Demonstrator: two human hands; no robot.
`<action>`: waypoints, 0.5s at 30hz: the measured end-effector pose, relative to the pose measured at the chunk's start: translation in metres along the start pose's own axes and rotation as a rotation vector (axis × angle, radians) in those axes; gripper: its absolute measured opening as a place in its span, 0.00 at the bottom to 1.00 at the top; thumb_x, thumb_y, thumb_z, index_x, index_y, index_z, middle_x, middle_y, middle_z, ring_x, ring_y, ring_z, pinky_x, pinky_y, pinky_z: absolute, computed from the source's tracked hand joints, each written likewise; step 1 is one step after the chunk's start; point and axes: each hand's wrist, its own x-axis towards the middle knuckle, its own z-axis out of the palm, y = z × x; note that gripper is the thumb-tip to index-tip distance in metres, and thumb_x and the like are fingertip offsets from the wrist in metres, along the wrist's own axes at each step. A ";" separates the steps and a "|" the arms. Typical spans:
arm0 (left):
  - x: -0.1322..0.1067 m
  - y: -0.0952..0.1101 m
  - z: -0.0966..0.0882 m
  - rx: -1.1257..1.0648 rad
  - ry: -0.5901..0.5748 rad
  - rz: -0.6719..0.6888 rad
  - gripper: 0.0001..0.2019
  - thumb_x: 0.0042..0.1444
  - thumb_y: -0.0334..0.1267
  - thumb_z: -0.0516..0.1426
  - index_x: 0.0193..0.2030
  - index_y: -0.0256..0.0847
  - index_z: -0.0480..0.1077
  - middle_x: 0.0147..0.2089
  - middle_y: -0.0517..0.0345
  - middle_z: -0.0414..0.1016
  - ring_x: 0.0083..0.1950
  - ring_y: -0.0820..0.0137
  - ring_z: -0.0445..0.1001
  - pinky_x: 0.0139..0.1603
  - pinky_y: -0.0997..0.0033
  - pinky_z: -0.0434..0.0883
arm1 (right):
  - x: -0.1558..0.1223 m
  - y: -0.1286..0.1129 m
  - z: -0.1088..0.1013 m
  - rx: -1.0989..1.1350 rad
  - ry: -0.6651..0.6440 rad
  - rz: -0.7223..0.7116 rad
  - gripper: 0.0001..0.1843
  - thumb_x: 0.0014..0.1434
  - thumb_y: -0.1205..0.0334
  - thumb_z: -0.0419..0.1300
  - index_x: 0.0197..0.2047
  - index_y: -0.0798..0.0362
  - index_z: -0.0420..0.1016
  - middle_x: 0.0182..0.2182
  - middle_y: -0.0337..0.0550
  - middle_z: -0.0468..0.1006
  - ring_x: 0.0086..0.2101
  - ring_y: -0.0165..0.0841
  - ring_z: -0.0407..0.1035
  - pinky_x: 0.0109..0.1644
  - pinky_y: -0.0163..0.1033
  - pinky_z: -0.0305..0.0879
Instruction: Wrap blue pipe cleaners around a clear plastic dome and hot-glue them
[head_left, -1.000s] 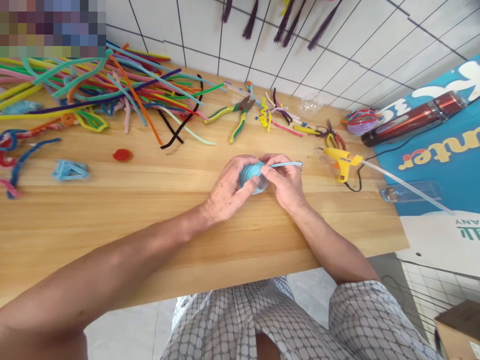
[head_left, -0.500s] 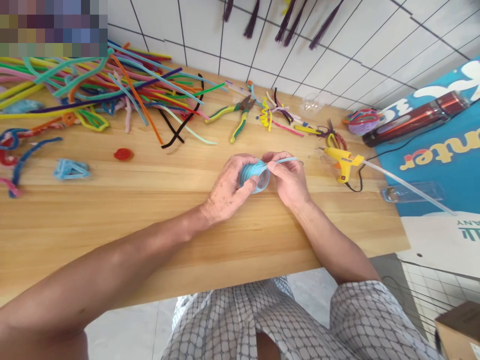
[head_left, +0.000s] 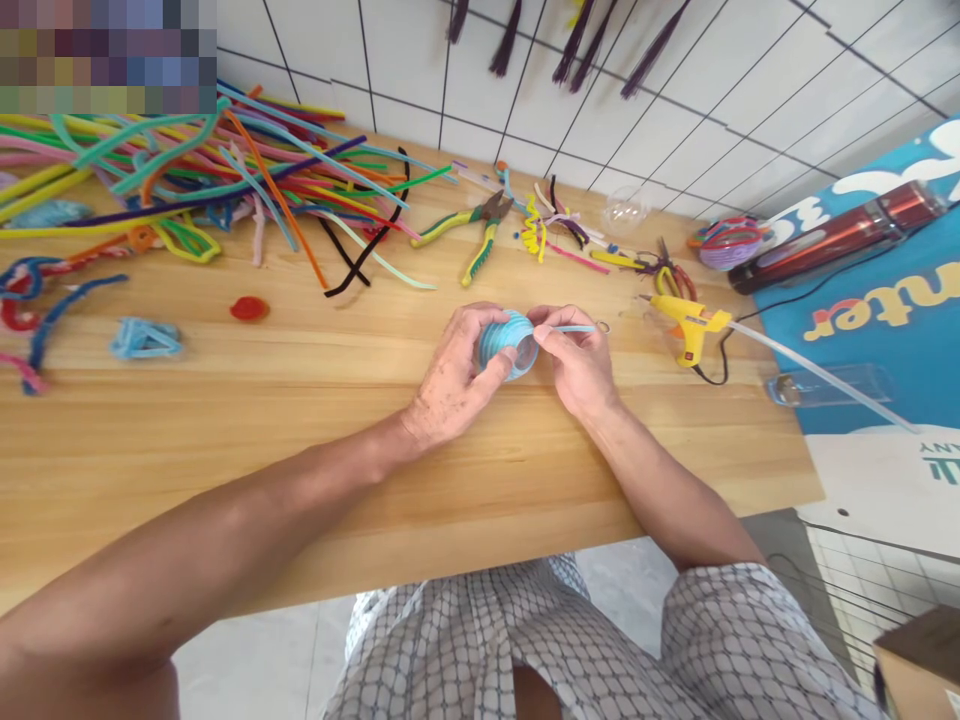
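Observation:
My left hand [head_left: 461, 375] is wrapped round a clear ball [head_left: 526, 352] partly covered in coils of light blue pipe cleaner [head_left: 495, 338]. Its thumb presses on the near side, while the fingers curl over the far side. My right hand [head_left: 577, 360] pinches the loose length of the pipe cleaner close to the ball's right edge. The free end [head_left: 576, 328] sticks out to the right past the fingers. Both hands are just above the wooden table [head_left: 375, 540]. The ball's underside is hidden.
Many coloured pipe cleaners [head_left: 285, 170] lie heaped at the back left. Pliers [head_left: 480, 225], scissors [head_left: 666, 270] and a yellow glue gun [head_left: 686, 318] lie behind and to the right. A red lid [head_left: 249, 308] and a folded light blue bundle [head_left: 145, 338] lie leftward.
The ball has turned slightly in my left hand, showing more of its clear right side. The loose end of the pipe cleaner has dipped a little lower.

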 end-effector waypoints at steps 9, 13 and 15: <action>0.002 0.000 -0.001 0.089 -0.021 0.056 0.19 0.75 0.50 0.56 0.66 0.46 0.67 0.65 0.45 0.73 0.69 0.56 0.72 0.72 0.45 0.72 | -0.001 0.001 0.000 -0.024 0.020 0.002 0.12 0.50 0.56 0.75 0.29 0.47 0.76 0.44 0.38 0.83 0.42 0.34 0.75 0.50 0.42 0.71; 0.001 -0.001 0.000 0.079 -0.005 0.072 0.18 0.75 0.49 0.57 0.65 0.45 0.67 0.63 0.45 0.72 0.68 0.57 0.72 0.71 0.47 0.72 | 0.000 0.001 0.000 -0.002 0.017 0.013 0.12 0.50 0.57 0.76 0.28 0.47 0.77 0.43 0.38 0.83 0.41 0.33 0.75 0.47 0.41 0.71; 0.000 0.000 0.000 0.081 -0.011 0.069 0.18 0.74 0.50 0.57 0.65 0.45 0.66 0.64 0.45 0.72 0.68 0.57 0.72 0.70 0.48 0.73 | 0.001 0.001 0.000 0.002 0.003 0.025 0.12 0.49 0.57 0.76 0.28 0.47 0.76 0.42 0.38 0.83 0.40 0.33 0.75 0.47 0.41 0.71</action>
